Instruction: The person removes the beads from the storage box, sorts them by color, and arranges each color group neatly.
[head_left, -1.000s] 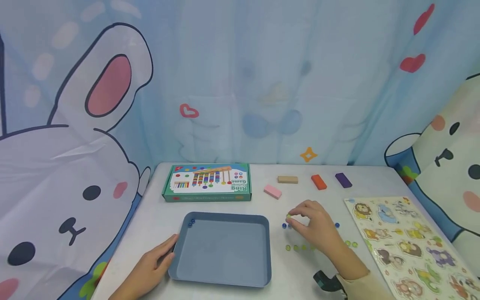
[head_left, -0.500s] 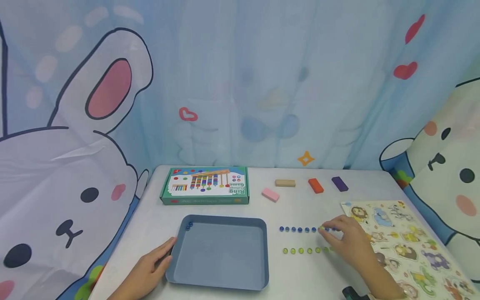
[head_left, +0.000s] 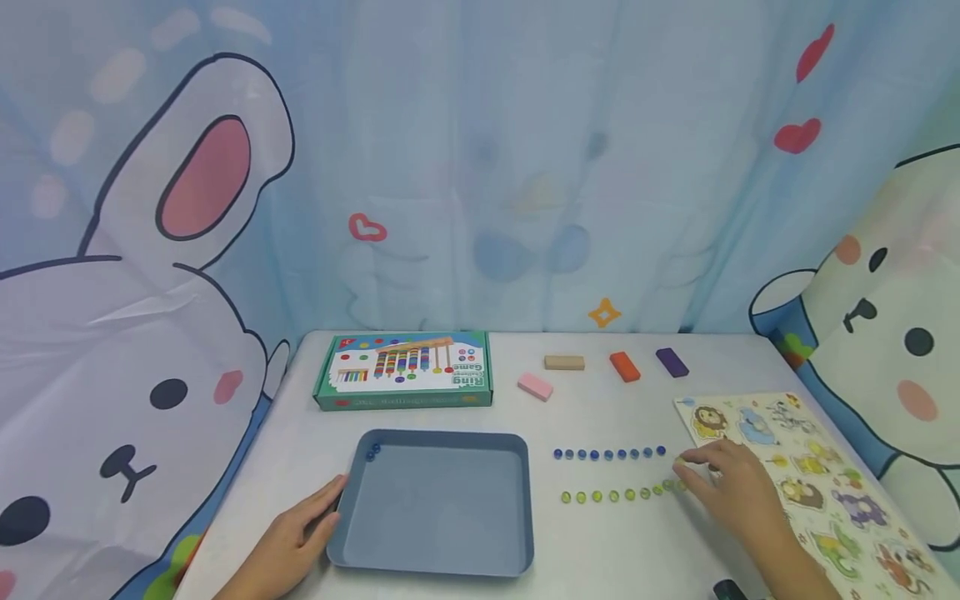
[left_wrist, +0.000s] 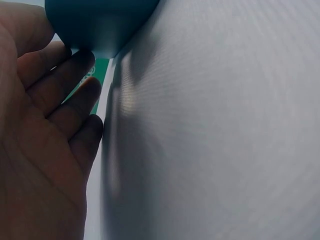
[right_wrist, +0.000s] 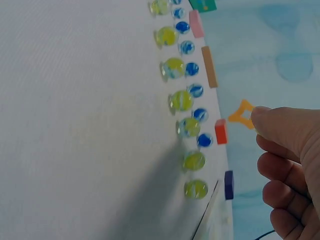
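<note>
In the head view, my right hand (head_left: 731,483) pinches a yellow-green marble (head_left: 678,461) between thumb and fingertips, just above the right ends of two marble rows. Fingers mostly hide that marble in the right wrist view. A row of blue marbles (head_left: 595,455) lies on the table, with a row of yellow-green marbles (head_left: 614,496) in front of it. My left hand (head_left: 288,537) rests against the left wall of the grey-blue tray (head_left: 431,565), fingers loosely bent in the left wrist view. A few blue marbles (head_left: 372,452) sit in the tray's far left corner.
A green game box (head_left: 405,400) lies behind the tray. Pink (head_left: 535,386), tan (head_left: 564,362), orange (head_left: 625,367) and purple blocks (head_left: 672,362) lie at the back. An animal puzzle board (head_left: 817,467) lies right, partly under my right forearm. A printed curtain (head_left: 637,167) hangs behind.
My right hand has moved right along the rows, carrying the pinched marble from their left end to their right end. More of both rows now shows. My left hand stays at the tray.
</note>
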